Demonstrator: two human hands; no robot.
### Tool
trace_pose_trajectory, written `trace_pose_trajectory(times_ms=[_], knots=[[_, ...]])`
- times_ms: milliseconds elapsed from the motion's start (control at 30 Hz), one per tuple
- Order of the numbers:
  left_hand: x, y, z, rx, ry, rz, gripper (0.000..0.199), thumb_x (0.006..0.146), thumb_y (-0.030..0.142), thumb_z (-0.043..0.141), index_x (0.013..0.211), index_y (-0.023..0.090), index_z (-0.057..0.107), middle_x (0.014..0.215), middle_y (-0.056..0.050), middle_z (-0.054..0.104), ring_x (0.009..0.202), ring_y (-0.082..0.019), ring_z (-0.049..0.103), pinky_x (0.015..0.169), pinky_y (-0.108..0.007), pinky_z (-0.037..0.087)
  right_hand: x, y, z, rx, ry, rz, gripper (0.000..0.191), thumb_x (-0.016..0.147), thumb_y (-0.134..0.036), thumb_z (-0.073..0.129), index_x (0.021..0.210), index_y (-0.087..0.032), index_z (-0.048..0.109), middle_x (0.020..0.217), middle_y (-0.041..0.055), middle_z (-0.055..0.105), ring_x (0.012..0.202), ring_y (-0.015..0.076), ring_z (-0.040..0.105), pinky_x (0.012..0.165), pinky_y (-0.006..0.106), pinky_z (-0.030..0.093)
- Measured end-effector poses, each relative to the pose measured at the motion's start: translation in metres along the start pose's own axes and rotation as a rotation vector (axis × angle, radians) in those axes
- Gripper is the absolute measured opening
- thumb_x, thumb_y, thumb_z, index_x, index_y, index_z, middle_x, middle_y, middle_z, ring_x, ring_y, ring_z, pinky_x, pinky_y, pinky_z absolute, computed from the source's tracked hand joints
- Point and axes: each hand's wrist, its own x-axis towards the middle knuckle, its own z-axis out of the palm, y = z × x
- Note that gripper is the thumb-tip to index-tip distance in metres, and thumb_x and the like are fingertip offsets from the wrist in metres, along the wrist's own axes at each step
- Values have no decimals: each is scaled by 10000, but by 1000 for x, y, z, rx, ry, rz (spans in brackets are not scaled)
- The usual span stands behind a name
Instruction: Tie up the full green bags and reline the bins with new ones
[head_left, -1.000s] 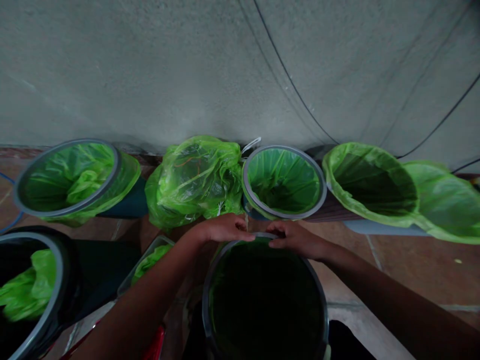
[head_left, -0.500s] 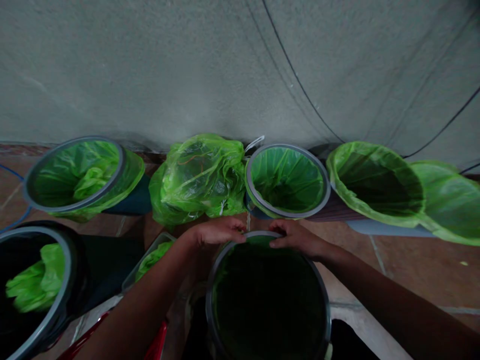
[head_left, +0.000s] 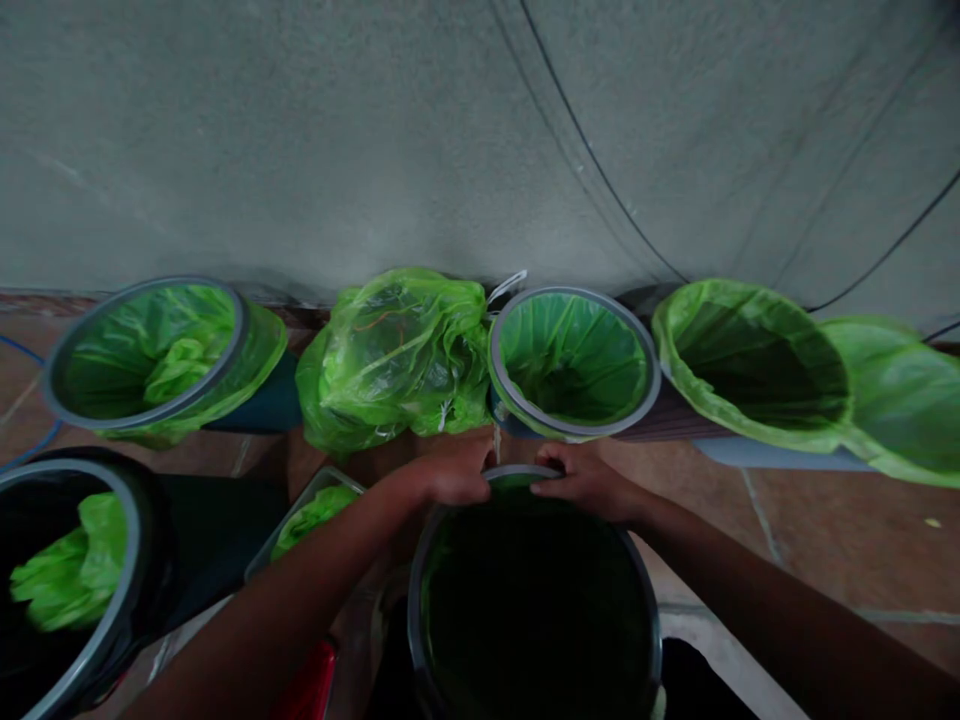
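Note:
A round trash bin (head_left: 536,610) stands upright between my legs, a grey ring around its mouth and a dark inside where a green liner faintly shows. At the far rim, my left hand (head_left: 461,472) is closed over the ring, thumb inward. My right hand (head_left: 589,482) grips the same rim a short way to the right, its fingers curled over the outer side. Just beyond my hands stands another bin lined in green with a grey ring (head_left: 651,375). Left of that one lies a bulging, see-through green bag (head_left: 397,350).
Along the wall are a ringed, green-lined bin (head_left: 244,345) at left and green-lined bins (head_left: 847,390) at right. Near left, a dark-lined bin (head_left: 135,550) holds crumpled green plastic. A clear container (head_left: 259,565) with green plastic and a red object (head_left: 319,675) sit by my left arm.
My left hand has slid slightly right and down along the rim, its fingers now curled more tightly. My right hand has barely shifted. The bin stays in place.

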Motion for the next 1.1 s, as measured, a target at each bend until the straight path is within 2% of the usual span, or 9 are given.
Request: trace_pose_trajectory(times_ms=[100, 200, 333, 467, 567, 733, 933, 1100], knots=[[-12, -1, 2, -36, 124, -85, 492, 663, 376, 723, 1088, 175, 576, 1037, -87, 680, 935, -264, 634, 782, -329, 473, -4, 4, -1, 43, 28, 18, 292, 676, -411, 695, 728, -194, 506, 684, -35, 455, 657, 126, 422, 597, 263, 305], [-27, -5, 4, -165, 239, -94, 642, 677, 421, 753, 1223, 182, 514, 1192, -115, 656, 1071, -285, 626, 915, -378, 479, -9, 5, -1, 137, 70, 38, 312, 689, -431, 709, 738, -191, 516, 674, -37, 462, 638, 123, 423, 584, 264, 312], [-35, -4, 7, -198, 378, -52, 597, 750, 366, 717, 1276, 186, 500, 1273, -123, 619, 1148, -275, 602, 1006, -407, 451, -13, 3, 3, 258, 77, 50, 323, 701, -440, 718, 782, -185, 537, 687, -26, 508, 632, 125, 450, 582, 269, 342], [-28, 4, 10, -130, 421, 41, 424, 784, 271, 665, 1195, 218, 573, 1247, -77, 623, 1141, -244, 599, 1022, -377, 448, -14, 4, 8, 202, 139, 26, 302, 707, -417, 714, 746, -186, 525, 664, -30, 482, 620, 117, 428, 557, 259, 327], [-23, 6, 10, -99, 389, 76, 339, 810, 211, 597, 1148, 208, 599, 1167, -69, 659, 1090, -235, 617, 997, -369, 458, -14, 7, 10, 171, 161, 39, 285, 707, -408, 700, 754, -186, 528, 668, -30, 485, 621, 117, 430, 554, 257, 328], [-11, -3, 5, -181, 260, 74, 364, 786, 134, 528, 1133, 193, 618, 1111, -58, 691, 1013, -209, 634, 914, -325, 475, -14, 6, 9, 111, 157, 66, 258, 710, -397, 681, 766, -188, 540, 672, -34, 481, 623, 118, 429, 558, 259, 330], [15, -16, 3, -340, 64, 66, 299, 630, 114, 634, 926, 155, 654, 891, -11, 685, 795, -164, 614, 714, -255, 451, -13, 2, 8, 43, 168, 76, 254, 696, -395, 671, 768, -189, 539, 681, -30, 496, 640, 130, 446, 578, 270, 341], [18, -15, -1, -374, 13, 74, 218, 611, 210, 712, 814, 155, 655, 742, 25, 615, 693, -136, 542, 638, -250, 386, -17, -2, 10, 65, 168, 125, 281, 673, -407, 690, 758, -193, 530, 669, -33, 488, 627, 130, 442, 570, 274, 346]])
